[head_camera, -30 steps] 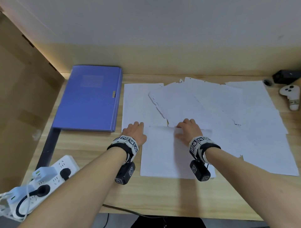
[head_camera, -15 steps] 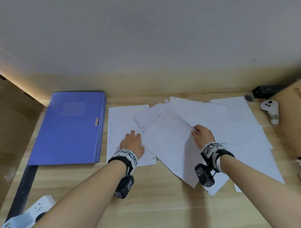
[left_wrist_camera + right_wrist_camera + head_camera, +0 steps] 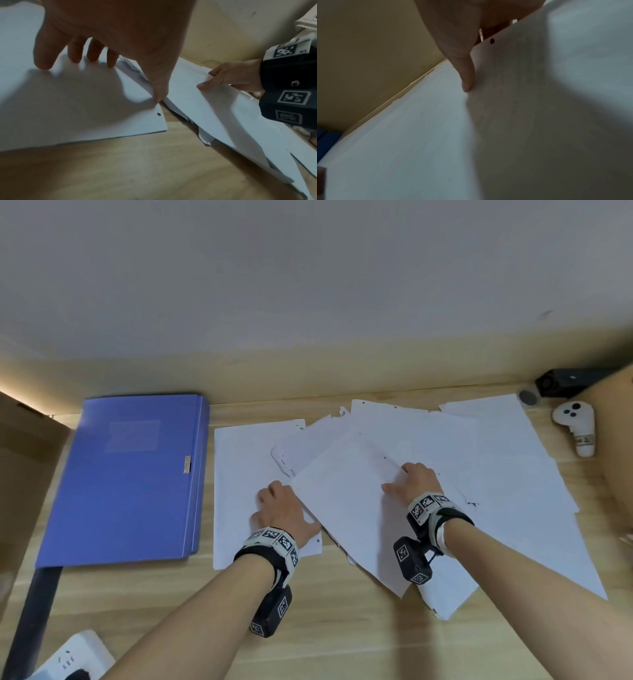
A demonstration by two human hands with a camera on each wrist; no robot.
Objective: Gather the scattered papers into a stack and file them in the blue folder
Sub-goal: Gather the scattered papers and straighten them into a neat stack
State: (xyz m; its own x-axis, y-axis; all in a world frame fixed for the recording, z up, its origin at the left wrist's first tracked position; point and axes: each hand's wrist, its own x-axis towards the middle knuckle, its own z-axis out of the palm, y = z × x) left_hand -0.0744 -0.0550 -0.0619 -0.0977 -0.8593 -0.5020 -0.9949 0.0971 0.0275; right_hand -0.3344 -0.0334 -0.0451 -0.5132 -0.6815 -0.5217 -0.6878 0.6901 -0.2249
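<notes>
The closed blue folder (image 3: 126, 477) lies flat at the table's left. White papers (image 3: 496, 474) lie scattered and overlapping across the middle and right. My left hand (image 3: 277, 503) rests with straight fingers on the leftmost sheet (image 3: 239, 467) (image 3: 77, 108), and its thumb (image 3: 159, 97) presses near that sheet's right edge. My right hand (image 3: 411, 482) (image 3: 236, 79) pinches the far edge of a tilted sheet (image 3: 349, 508) (image 3: 436, 135), thumb (image 3: 467, 81) on top and fingers underneath. That sheet overlaps other papers.
A white controller (image 3: 575, 426) and a black box (image 3: 565, 381) sit at the back right. A cardboard panel (image 3: 616, 446) stands at the right edge, another cardboard box (image 3: 20, 474) at the left. A white power strip (image 3: 72, 659) lies front left. The wall runs close behind the table.
My right hand has taken hold of the front sheet and swung it from square to tilted, away from the front edge. The left hand stays on the leftmost sheet. The head view has tipped up.
</notes>
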